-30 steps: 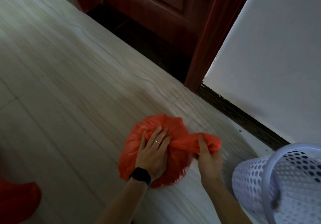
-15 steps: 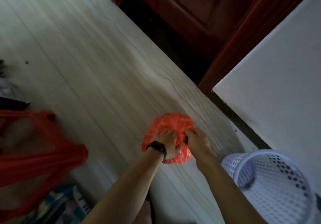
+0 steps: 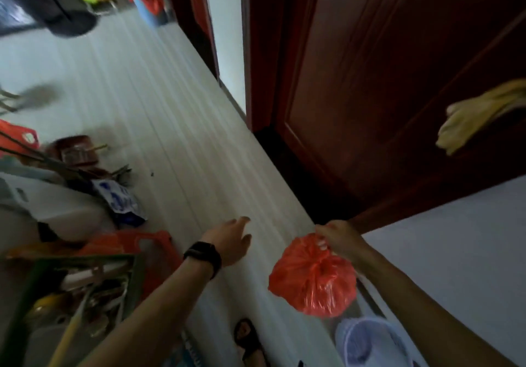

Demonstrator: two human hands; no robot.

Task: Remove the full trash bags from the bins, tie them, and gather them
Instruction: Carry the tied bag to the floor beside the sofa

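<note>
A small, full red trash bag hangs in the air, gathered at its top. My right hand grips that gathered top and holds the bag above the floor. Below it, at the bottom right, stands a pale perforated plastic bin. My left hand, with a black band on the wrist, reaches out over the floor with relaxed fingers and holds nothing. A second red bag lies on the floor at the left among clutter.
A dark red door and its frame fill the upper right, with a yellowish cloth hanging on it. Boxes, a green crate and loose items crowd the left. A sandalled foot shows at the bottom. Pale floor runs up the middle.
The red bag has left the floor and now hangs from my right hand. My left hand let go of it and moved left. The view has tilted up.
</note>
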